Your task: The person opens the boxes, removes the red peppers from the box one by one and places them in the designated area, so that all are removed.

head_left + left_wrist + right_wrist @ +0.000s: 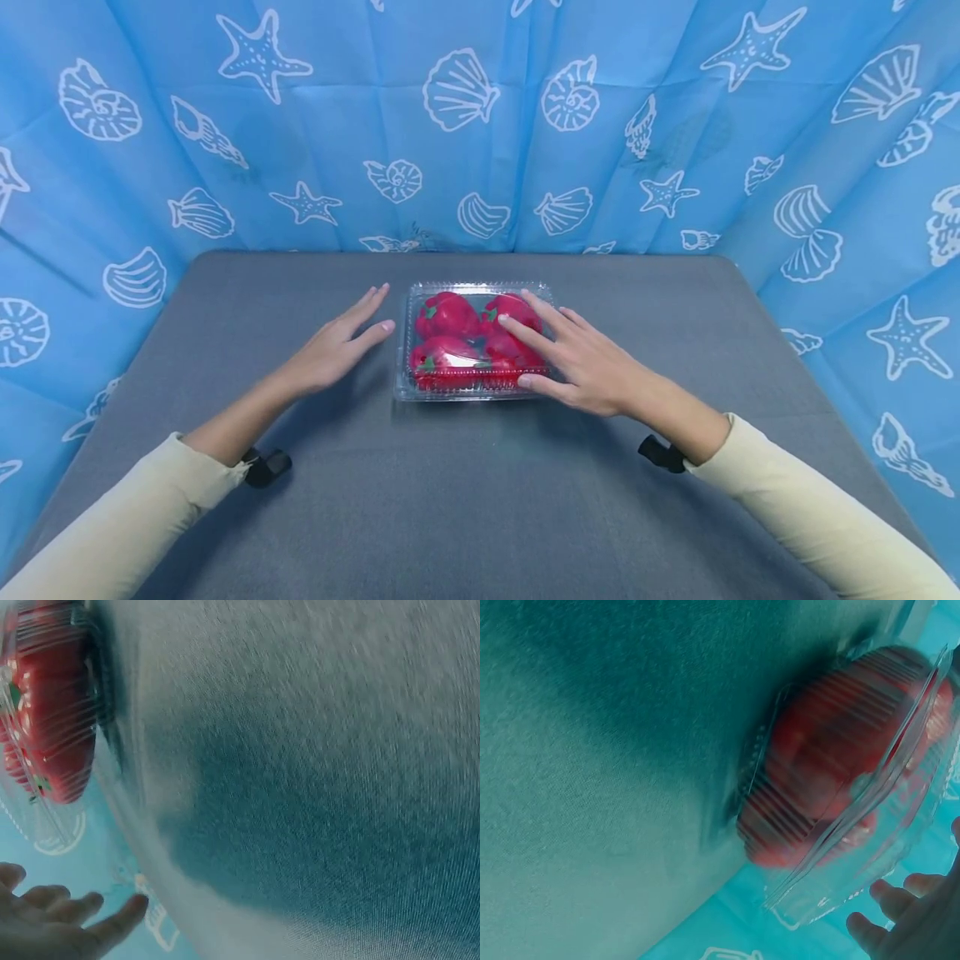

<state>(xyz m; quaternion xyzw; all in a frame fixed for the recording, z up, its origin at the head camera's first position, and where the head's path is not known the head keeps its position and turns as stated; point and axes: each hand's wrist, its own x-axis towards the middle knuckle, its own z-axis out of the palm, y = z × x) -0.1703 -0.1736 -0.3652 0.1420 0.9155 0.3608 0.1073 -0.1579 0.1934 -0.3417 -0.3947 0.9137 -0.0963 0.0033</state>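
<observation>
While the clear box [474, 396] held four red objects [453, 317], my left hand [333, 348] hovered beside it, my right hand [592, 362] over its right side, all fingers apart.

Left hand [56, 930] and a clear plastic container [49, 616] of red items at the left edge of the view.
The ribbed container is cut off by the frame in the upper left, and the glossy red items [64, 720] inside it show small green patches [13, 694]. Below it, in the lower left corner, the hand reaches in with fingers spread and slightly bent, apart from the plastic. Grey, woven-looking fabric covers the counter [345, 682], crossed by a broad, dark shadow [255, 825]; beyond its edge hangs a light blue backdrop [105, 855] with white outlines.
</observation>
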